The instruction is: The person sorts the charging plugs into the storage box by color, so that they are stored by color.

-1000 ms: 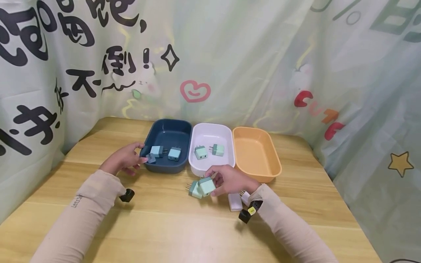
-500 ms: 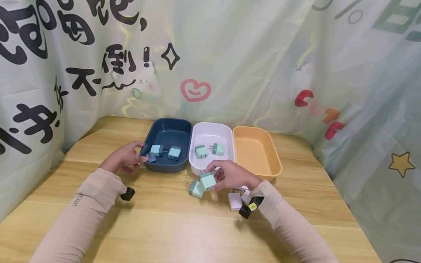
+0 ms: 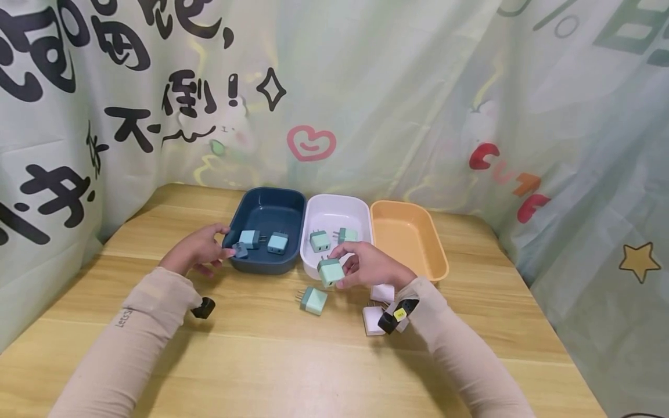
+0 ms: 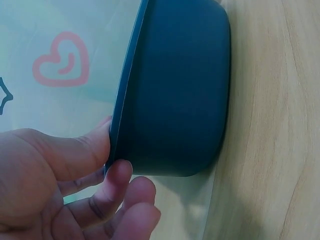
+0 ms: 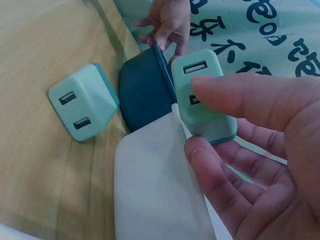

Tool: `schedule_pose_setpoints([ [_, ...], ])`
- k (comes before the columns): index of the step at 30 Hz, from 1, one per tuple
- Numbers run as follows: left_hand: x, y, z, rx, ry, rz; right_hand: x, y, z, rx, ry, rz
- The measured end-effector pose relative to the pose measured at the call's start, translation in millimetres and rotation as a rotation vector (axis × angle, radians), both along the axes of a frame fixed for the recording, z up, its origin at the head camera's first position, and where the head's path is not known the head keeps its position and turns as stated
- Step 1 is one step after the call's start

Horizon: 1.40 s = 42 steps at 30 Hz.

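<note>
My right hand (image 3: 370, 264) pinches a mint-green USB charger (image 3: 330, 271), prongs up, over the front edge of the white bin (image 3: 337, 202). In the right wrist view my thumb lies across the port face of the held charger (image 5: 187, 117). Another mint-green charger (image 3: 313, 301) lies on the table before that bin, and two more mint-green chargers (image 3: 320, 241) rest inside it. My left hand (image 3: 198, 249) grips the rim of the dark blue bin (image 4: 175, 90) between thumb and fingers. Blue chargers (image 3: 277, 243) sit in the blue bin, beside a small dark blue piece (image 3: 240, 250) near my fingertips.
An orange bin (image 3: 407, 244) stands right of the white one, the three bins side by side. Several white chargers (image 3: 373, 321) lie on the wooden table (image 3: 292, 371) under my right wrist, partly hidden by it. A printed curtain (image 3: 397, 104) hangs behind.
My right hand has lifted the mint-green charger up and away from the one on the table, toward the white bin. More of the white chargers shows. The left hand stays on the blue rim.
</note>
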<state>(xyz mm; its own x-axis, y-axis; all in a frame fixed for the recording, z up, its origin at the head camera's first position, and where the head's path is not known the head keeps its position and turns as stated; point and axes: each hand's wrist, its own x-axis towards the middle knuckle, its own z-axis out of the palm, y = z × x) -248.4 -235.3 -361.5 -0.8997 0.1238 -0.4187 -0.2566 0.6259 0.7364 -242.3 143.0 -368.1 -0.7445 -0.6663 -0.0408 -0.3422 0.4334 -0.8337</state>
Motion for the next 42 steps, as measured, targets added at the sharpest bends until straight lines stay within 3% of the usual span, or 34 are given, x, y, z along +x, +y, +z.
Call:
schedule_pose_setpoints([
  [28, -1.6, -0.9, -0.6, 0.001, 0.0, 0.012, -44.1, -10.8, 5.5, 0.131, 0.002, -0.156],
  [42, -1.0, -1.5, -1.0, 0.004, 0.016, 0.014, -65.4, -11.6, 2.5, 0.124, 0.038, -0.176],
])
